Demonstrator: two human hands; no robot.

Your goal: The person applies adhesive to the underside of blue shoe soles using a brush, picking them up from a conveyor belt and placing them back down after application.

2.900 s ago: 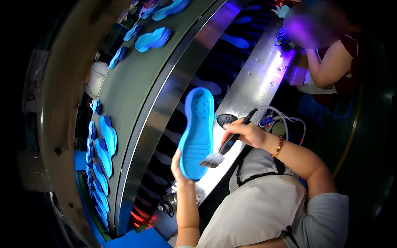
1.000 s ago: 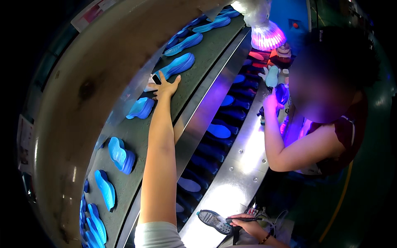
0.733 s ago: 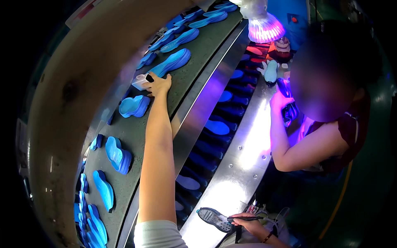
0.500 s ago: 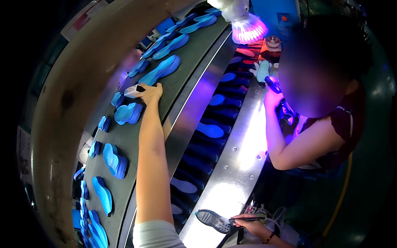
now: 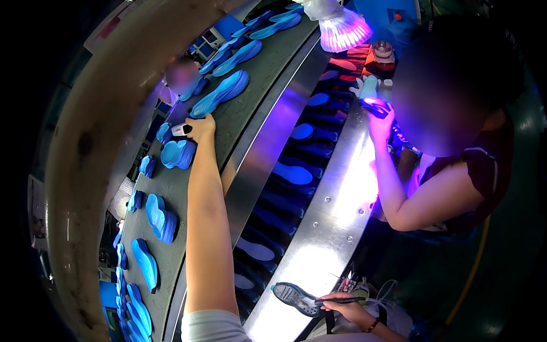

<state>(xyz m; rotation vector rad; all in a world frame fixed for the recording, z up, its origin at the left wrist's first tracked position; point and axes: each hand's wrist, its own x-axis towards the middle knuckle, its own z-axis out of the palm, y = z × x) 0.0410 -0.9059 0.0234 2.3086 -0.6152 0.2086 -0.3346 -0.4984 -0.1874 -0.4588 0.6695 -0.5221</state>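
My left hand [image 5: 200,129] reaches far over the dark green conveyor belt [image 5: 239,122], its fingers closed on a small white box-like piece [image 5: 182,130] with a dark end. Just beyond it lies a long blue shoe sole [image 5: 220,94], close to the fingertips; contact is unclear. A stacked pair of blue soles [image 5: 178,154] sits on the near side of that hand. At the bottom, my right hand [image 5: 343,306] grips a slim dark brush-like tool [image 5: 356,299], whose tip is over a dark shoe sole [image 5: 293,297] on the metal ledge [image 5: 327,233].
More blue soles [image 5: 145,265] line the belt. Below it, a lower rack [image 5: 285,194] carries flat insoles. A co-worker [image 5: 461,188] at the right handles something under purple light. A plastic-wrapped lamp [image 5: 342,31] hangs above, and a thick curved beam [image 5: 85,142] crosses the left.
My left hand has drawn slightly nearer, and the white piece has turned, showing more of its dark end. The co-worker's hand has risen a little. My right hand stays nearly in place.
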